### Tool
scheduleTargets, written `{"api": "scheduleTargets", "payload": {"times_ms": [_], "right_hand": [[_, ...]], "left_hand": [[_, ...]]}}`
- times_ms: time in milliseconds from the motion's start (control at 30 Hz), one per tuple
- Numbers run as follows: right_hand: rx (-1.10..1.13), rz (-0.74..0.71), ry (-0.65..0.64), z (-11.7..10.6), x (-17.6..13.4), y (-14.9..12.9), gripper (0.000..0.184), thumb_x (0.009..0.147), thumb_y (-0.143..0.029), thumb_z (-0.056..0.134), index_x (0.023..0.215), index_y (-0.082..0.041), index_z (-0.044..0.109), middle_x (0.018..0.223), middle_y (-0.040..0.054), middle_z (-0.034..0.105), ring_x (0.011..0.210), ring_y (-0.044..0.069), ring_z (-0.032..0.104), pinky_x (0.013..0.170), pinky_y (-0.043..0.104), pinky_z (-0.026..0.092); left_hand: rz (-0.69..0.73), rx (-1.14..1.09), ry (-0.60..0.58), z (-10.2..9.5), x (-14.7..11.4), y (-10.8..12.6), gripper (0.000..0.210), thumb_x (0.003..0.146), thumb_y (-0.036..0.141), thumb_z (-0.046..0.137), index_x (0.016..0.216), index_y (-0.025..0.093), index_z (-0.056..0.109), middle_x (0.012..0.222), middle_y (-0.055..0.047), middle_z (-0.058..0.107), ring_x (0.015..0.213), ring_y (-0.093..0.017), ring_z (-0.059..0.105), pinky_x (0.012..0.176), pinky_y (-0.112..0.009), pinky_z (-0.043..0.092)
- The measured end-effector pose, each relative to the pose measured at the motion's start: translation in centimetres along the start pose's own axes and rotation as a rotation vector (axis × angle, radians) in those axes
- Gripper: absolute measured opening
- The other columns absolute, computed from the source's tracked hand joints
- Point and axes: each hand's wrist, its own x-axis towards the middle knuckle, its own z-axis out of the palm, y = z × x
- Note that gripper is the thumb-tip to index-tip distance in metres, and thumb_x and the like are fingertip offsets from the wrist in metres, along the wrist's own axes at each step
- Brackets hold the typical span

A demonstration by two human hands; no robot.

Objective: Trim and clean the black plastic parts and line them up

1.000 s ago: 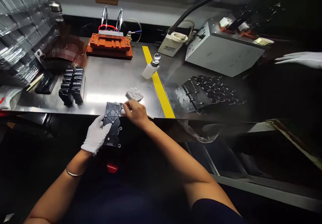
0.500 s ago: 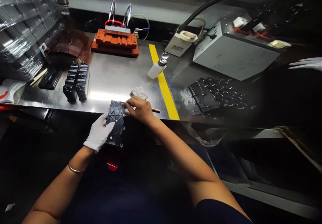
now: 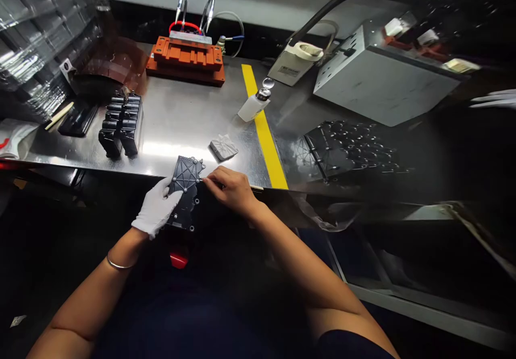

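Observation:
My left hand (image 3: 156,207), in a white glove, grips a flat black plastic cover (image 3: 186,173) by its left edge, thumb on its face. The cover has star-shaped ribs and small metal-ringed holes along its edges. It is held tilted at the front edge of the bench. My bare right hand (image 3: 234,189) is closed in a pinch on a thin pale stick (image 3: 257,187); most of the stick is hidden by the fingers. Its tip is at the cover's right edge, by a ringed hole. A folded white cloth pad (image 3: 223,147) lies just beyond my right hand.
Black housings (image 3: 121,125) stand on the left of the metal bench (image 3: 173,117). Behind is an orange fixture (image 3: 185,60). A white pump bottle (image 3: 253,105) stands by yellow tape (image 3: 269,149). Black parts (image 3: 355,149) and a grey box (image 3: 387,85) are right; another person's gloved hand (image 3: 495,99) shows.
My right hand and the stick have moved down along the cover's right edge, from near its top corner to a lower hole. The left hand keeps its hold. The view has shifted slightly.

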Motion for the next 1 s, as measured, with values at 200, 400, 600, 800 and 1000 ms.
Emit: {"api": "scheduleTargets", "payload": {"times_ms": [200, 400, 600, 800, 1000], "right_hand": [[-0.045, -0.037, -0.045, -0.4, 0.6, 0.4, 0.031, 0.093, -0.036, 0.048, 0.072, -0.020, 0.064, 0.072, 0.0040, 0.066, 0.065, 0.014, 0.059, 0.056, 0.025, 0.036], [-0.104, -0.076, -0.064, -0.6, 0.8, 0.2, 0.034, 0.094, -0.037, 0.046, 0.072, -0.020, 0.065, 0.074, 0.0046, 0.068, 0.067, 0.015, 0.060, 0.055, 0.026, 0.035], [-0.112, -0.029, -0.057, -0.6, 0.7, 0.0, 0.034, 0.094, -0.038, 0.047, 0.071, -0.020, 0.066, 0.072, 0.0045, 0.067, 0.065, 0.014, 0.059, 0.055, 0.026, 0.035], [0.006, 0.033, 0.006, 0.1, 0.0, 0.1, 0.032, 0.092, -0.036, 0.049, 0.069, -0.019, 0.064, 0.068, 0.0036, 0.064, 0.060, 0.013, 0.057, 0.056, 0.025, 0.038], [0.105, 0.082, 0.031, 0.3, -0.4, 0.3, 0.029, 0.091, -0.037, 0.050, 0.071, -0.020, 0.064, 0.068, 0.0039, 0.065, 0.062, 0.014, 0.058, 0.059, 0.026, 0.041]], "left_hand": [[0.005, 0.026, -0.002, -0.1, 0.0, 0.1, 0.051, 0.073, 0.031, 0.071, 0.121, 0.016, 0.059, 0.102, -0.008, 0.073, 0.091, -0.022, 0.069, 0.078, -0.029, 0.055], [-0.032, 0.030, 0.007, 0.0, 0.0, 0.4, 0.055, 0.071, 0.033, 0.073, 0.122, 0.018, 0.059, 0.100, -0.008, 0.074, 0.090, -0.022, 0.069, 0.077, -0.029, 0.055], [-0.008, 0.049, 0.019, 0.0, 0.1, 0.2, 0.056, 0.071, 0.033, 0.073, 0.122, 0.015, 0.059, 0.100, -0.009, 0.074, 0.090, -0.023, 0.069, 0.077, -0.028, 0.055], [0.011, 0.039, 0.009, -0.1, 0.2, 0.0, 0.053, 0.072, 0.033, 0.072, 0.121, 0.015, 0.059, 0.102, -0.009, 0.073, 0.089, -0.021, 0.069, 0.075, -0.027, 0.055], [0.010, 0.024, 0.002, -0.2, 0.1, 0.0, 0.052, 0.071, 0.033, 0.072, 0.120, 0.017, 0.061, 0.103, -0.008, 0.073, 0.090, -0.021, 0.068, 0.077, -0.028, 0.054]]}}
